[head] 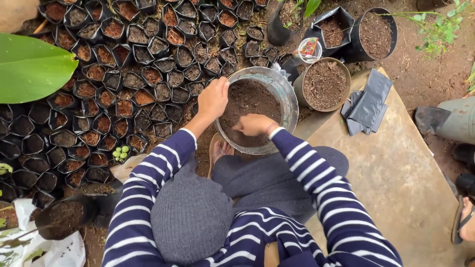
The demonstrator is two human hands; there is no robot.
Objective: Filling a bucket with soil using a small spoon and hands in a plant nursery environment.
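Note:
A round metal bowl [289,99] half full of dark soil [250,99] stands on the ground in front of my knees. My left hand [213,99] rests on the bowl's left rim with the fingers curled over the edge. My right hand [253,124] lies inside the bowl near its front wall, fingers closed into the soil. Both arms wear navy sleeves with white stripes. My bare foot [220,148] shows just below the bowl.
Several small black grow bags [123,79] filled with soil stand packed together on the left. Right of the bowl are a brown pot of soil [324,84], flat empty black bags [368,101] on a concrete slab [396,173], larger black bags [376,32], and another person's sandalled foot [465,220].

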